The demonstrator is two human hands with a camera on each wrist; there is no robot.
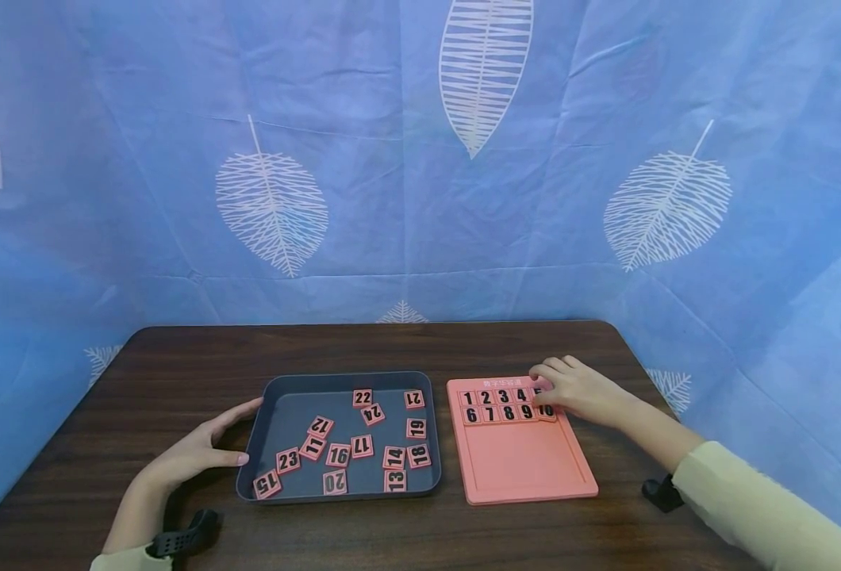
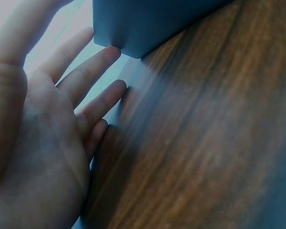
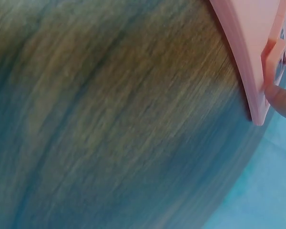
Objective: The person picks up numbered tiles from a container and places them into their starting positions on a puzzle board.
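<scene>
My right hand [image 1: 570, 390] is at the upper right corner of a pink number board [image 1: 524, 468]. Its thumb and a finger hold the pink "10" tile [image 3: 275, 62], which sits slightly raised at the end of the second row. Tiles 1 to 4 and 6 to 9 lie flat in rows; the fingers partly cover the "5" tile [image 1: 538, 392]. At the left wall of a dark grey tray [image 1: 335, 381], my left hand [image 1: 195, 450] rests with fingers spread and extended, thumb and fingertips at the rim. The left wrist view shows fingertips against the tray's outer side.
Inside the tray lie several loose number tiles, such as "22" [image 1: 362, 398], "16" [image 1: 338, 454] and "15" [image 1: 266, 484], turned various ways. Both tray and board stand on a dark wooden table [image 1: 363, 535]. A blue leaf-patterned cloth [image 1: 392, 198] hangs behind it.
</scene>
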